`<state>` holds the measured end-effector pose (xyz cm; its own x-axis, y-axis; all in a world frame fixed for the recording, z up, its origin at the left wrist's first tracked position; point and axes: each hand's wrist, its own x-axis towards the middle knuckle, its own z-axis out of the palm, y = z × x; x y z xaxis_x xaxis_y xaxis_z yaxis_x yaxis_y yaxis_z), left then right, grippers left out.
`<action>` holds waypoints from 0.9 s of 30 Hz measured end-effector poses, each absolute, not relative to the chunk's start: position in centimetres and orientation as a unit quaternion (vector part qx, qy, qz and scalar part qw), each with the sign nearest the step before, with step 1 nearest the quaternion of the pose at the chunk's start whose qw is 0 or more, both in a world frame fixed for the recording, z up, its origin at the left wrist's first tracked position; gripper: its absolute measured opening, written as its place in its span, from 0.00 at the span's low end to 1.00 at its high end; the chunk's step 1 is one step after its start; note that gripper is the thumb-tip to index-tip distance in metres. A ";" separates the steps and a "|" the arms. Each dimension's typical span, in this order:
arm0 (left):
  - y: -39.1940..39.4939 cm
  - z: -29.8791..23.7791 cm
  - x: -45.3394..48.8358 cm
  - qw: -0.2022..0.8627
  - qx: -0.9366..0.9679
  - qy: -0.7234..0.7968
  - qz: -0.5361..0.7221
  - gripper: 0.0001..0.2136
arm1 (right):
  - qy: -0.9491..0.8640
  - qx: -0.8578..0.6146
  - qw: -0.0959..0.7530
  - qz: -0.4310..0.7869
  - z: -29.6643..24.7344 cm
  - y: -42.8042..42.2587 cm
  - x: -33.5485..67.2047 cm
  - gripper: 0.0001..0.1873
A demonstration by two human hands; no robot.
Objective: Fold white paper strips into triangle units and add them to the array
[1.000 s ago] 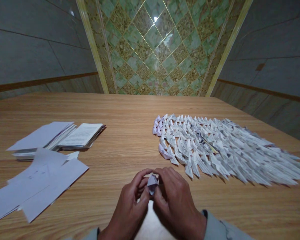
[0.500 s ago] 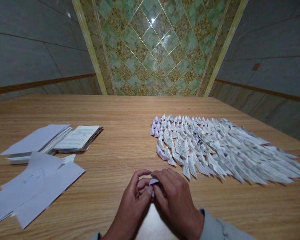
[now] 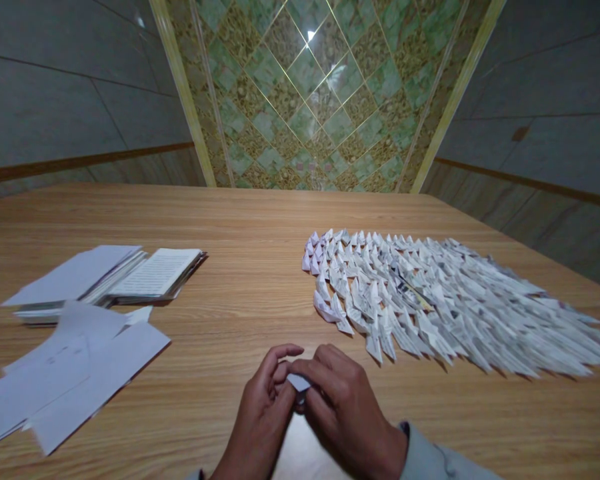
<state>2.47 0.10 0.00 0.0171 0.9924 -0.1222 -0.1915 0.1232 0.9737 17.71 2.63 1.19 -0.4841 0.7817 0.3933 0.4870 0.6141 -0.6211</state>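
Note:
My left hand [image 3: 261, 417] and my right hand [image 3: 344, 408] meet low in the middle of the view, just above the wooden table [image 3: 260, 220]. Both pinch one small folded piece of white paper [image 3: 299, 383], which is mostly hidden between the fingers. To the right of my hands lies a wide spread of several small folded paper pieces [image 3: 430, 300], laid in overlapping rows.
Loose white sheets [image 3: 75, 370] lie at the left front of the table. Behind them rests a stack of printed pages [image 3: 130, 277]. A green patterned tiled wall [image 3: 310, 93] rises beyond the table's far edge, with grey tiled walls on either side.
The folded paper has sunk deeper between my fingers and shows less. My right fingers have closed over it from the top. My hands stay in the same spot.

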 end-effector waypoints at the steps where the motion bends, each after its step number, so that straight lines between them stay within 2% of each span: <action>1: 0.1 -0.1 2.3 0.576 0.416 0.478 0.516 0.15 | -0.837 -0.377 0.328 0.221 1.2 2.7 17.8 0.23; 6: 0.3 -0.4 1.8 0.601 0.403 0.442 0.530 0.19 | -0.851 -0.382 0.310 0.185 1.5 2.9 18.0 0.19; 9: 0.8 -0.1 1.9 0.611 0.392 0.457 0.514 0.23 | -0.853 -0.369 0.311 0.201 1.3 3.0 18.2 0.20; 14: 1.1 0.3 1.9 0.614 0.382 0.462 0.513 0.26 | -0.792 -0.366 0.391 0.293 1.4 3.3 18.4 0.26; 16: 0.9 0.4 1.9 0.614 0.385 0.462 0.511 0.25 | -0.755 -0.387 0.414 0.330 1.9 3.3 18.4 0.20; 20: 0.1 0.4 1.8 0.592 0.424 0.475 0.494 0.21 | -0.723 -0.406 0.393 0.397 2.6 3.2 18.2 0.05; 27: -0.1 0.2 1.9 0.559 0.463 0.500 0.473 0.16 | -0.670 -0.405 0.434 0.445 2.2 3.0 17.8 0.03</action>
<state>1.89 -0.08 0.23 0.0531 0.9912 -0.1214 -0.0661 0.1248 0.9900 17.85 3.01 2.18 -0.2945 0.9299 0.2202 0.1567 0.2743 -0.9488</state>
